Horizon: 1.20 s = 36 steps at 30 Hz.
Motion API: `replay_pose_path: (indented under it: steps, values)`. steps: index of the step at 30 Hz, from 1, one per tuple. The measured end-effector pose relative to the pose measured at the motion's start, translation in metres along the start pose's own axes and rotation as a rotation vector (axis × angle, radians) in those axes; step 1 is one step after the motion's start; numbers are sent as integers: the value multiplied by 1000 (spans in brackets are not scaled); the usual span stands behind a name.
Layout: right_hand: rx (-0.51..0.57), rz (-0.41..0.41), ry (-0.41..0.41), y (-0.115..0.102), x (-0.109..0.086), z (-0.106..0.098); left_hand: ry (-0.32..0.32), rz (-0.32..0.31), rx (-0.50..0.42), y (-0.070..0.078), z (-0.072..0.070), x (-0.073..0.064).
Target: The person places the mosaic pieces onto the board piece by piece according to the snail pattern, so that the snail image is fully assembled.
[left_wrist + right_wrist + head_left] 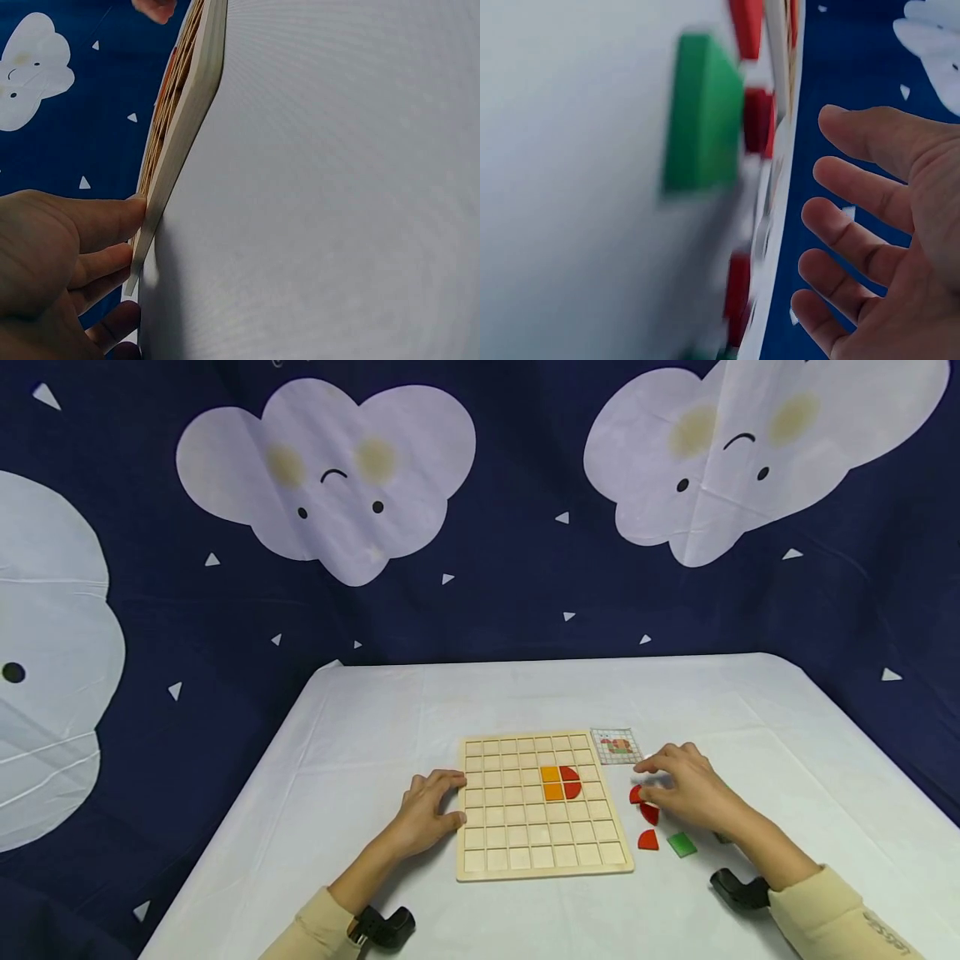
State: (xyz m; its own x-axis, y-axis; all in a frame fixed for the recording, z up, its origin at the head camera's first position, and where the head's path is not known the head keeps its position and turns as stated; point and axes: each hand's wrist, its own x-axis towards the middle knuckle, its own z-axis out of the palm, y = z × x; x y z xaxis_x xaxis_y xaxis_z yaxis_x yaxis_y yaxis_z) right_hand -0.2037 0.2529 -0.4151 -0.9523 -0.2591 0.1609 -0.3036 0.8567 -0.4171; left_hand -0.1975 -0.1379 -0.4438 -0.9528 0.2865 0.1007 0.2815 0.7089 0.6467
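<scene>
A wooden grid board [495, 839] lies on the table. Two orange squares [552, 792] and two red quarter-circle pieces [572, 791] sit together in its cells. At the board's left edge, my left hand [426, 810] rests with thumb and fingertips touching the rim; the left wrist view shows its thumb [109, 221] against that edge. My right hand [690, 785] hovers over loose red pieces [649, 815] right of the board, fingers spread and holding nothing. A green piece [682, 844] lies below that hand, large and blurred in the right wrist view.
A small printed pattern card [617, 747] lies by the board's upper right corner. Another red quarter-circle [648, 841] is beside the board's right edge. Under the right wrist, a dark piece [722, 837] is mostly hidden. White cloth [375, 710] covers the table.
</scene>
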Motion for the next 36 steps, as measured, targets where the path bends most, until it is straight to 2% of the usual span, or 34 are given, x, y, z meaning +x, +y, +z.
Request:
replay_pose_path:
  steps: [7,15,36]
  values:
    - [-65,37,-10,25,-13,-7,2,6,5,0,0,1]
    - [-86,68,-40,41,-21,-10,0,7,4,0,0,1]
    - [-79,57,-4,53,-30,-12,3,17,-11,1,-1,0]
